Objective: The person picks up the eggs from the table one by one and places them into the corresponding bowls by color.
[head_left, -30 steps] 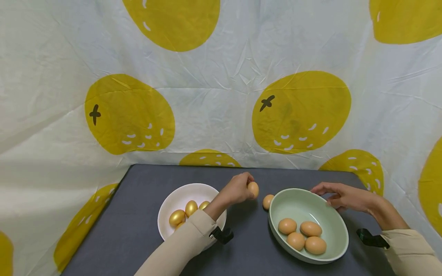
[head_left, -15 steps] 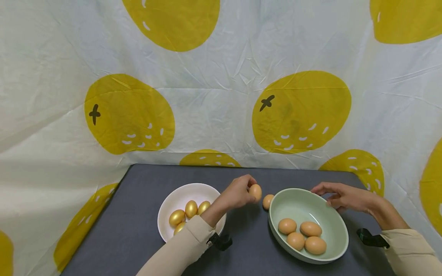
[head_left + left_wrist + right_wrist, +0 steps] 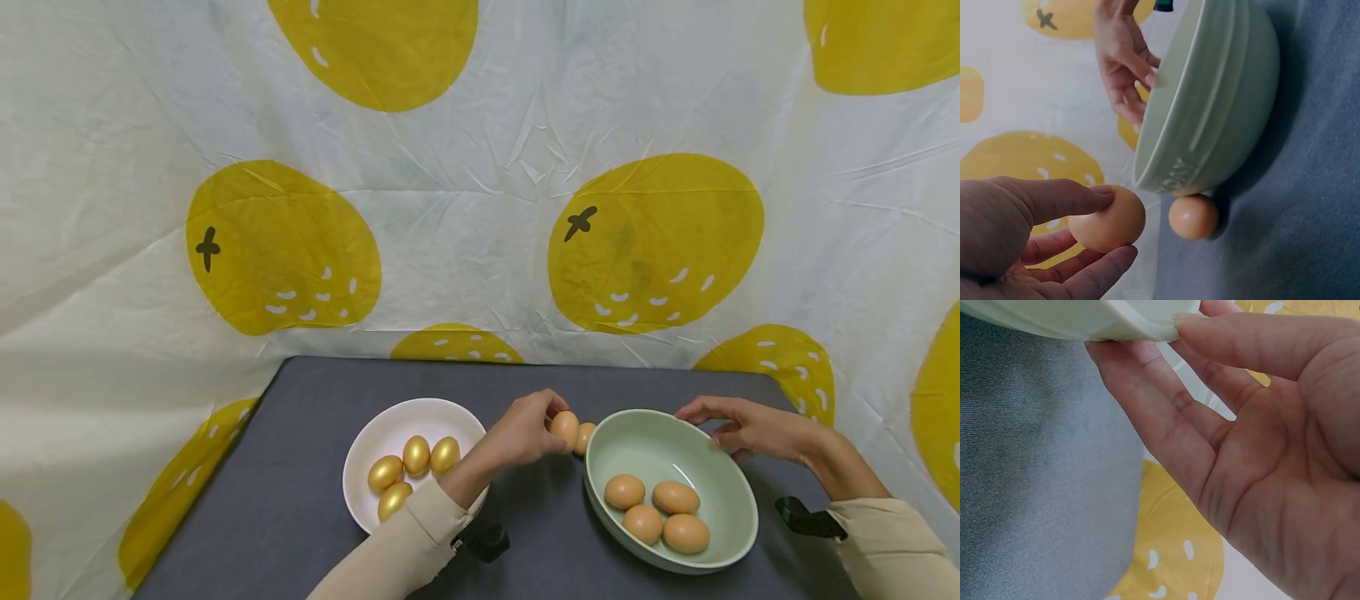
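Note:
Between thumb and fingers, my left hand (image 3: 521,433) pinches a brown egg (image 3: 1113,222) beside the left side of a pale green bowl (image 3: 660,437). A second brown egg (image 3: 1194,217) lies on the table against the bowl's outer wall; in the head view the held egg partly overlaps it. Several brown eggs (image 3: 675,497) rest inside the green bowl, toward its front. My right hand (image 3: 757,427) holds that bowl at its far right rim. In the right wrist view, the thumb (image 3: 1222,337) lies at the rim and fingertips press below it.
To the left stands a white bowl (image 3: 427,408) holding several golden eggs (image 3: 416,455); my left forearm crosses over its right front. Behind the dark grey table (image 3: 262,500) hangs a white cloth (image 3: 465,258) printed with large yellow fruit.
My left hand has moved right and slightly down with the egg, away from the white bowl and up to the egg beside the green bowl. The right hand stays in place.

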Tool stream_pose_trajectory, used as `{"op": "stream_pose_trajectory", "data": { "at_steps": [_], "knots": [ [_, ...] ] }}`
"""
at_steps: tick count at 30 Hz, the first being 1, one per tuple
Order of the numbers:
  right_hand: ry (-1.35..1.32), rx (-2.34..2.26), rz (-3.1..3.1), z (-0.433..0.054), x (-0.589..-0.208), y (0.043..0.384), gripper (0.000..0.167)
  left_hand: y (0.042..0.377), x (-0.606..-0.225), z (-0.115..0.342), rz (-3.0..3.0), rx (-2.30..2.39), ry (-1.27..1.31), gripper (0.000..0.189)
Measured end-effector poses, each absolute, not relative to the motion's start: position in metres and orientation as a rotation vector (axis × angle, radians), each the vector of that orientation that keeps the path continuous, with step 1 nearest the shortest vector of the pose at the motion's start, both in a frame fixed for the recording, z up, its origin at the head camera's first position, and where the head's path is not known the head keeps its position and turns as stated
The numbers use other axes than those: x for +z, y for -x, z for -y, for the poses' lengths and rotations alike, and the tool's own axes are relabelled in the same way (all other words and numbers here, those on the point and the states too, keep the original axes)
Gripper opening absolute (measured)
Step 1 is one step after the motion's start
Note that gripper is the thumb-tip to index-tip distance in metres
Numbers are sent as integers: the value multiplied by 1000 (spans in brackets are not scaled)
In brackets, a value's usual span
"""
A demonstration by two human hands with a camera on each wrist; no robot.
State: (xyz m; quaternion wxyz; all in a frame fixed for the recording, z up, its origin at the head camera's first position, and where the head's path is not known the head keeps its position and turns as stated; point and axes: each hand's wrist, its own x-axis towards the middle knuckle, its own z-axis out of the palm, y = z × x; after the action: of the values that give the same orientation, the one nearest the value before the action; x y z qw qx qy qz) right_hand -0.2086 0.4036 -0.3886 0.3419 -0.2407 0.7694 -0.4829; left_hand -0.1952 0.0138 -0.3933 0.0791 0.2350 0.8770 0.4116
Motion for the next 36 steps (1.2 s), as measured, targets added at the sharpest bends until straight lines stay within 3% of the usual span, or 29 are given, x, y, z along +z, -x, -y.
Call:
{"op": "stream_pose_trajectory", "data": {
  "at_steps": [36],
  "knots": [
    [608, -1230, -2035, -403, -386, 209, 45, 182, -391, -45, -2527, 1300, -865, 42]
  ]
}}
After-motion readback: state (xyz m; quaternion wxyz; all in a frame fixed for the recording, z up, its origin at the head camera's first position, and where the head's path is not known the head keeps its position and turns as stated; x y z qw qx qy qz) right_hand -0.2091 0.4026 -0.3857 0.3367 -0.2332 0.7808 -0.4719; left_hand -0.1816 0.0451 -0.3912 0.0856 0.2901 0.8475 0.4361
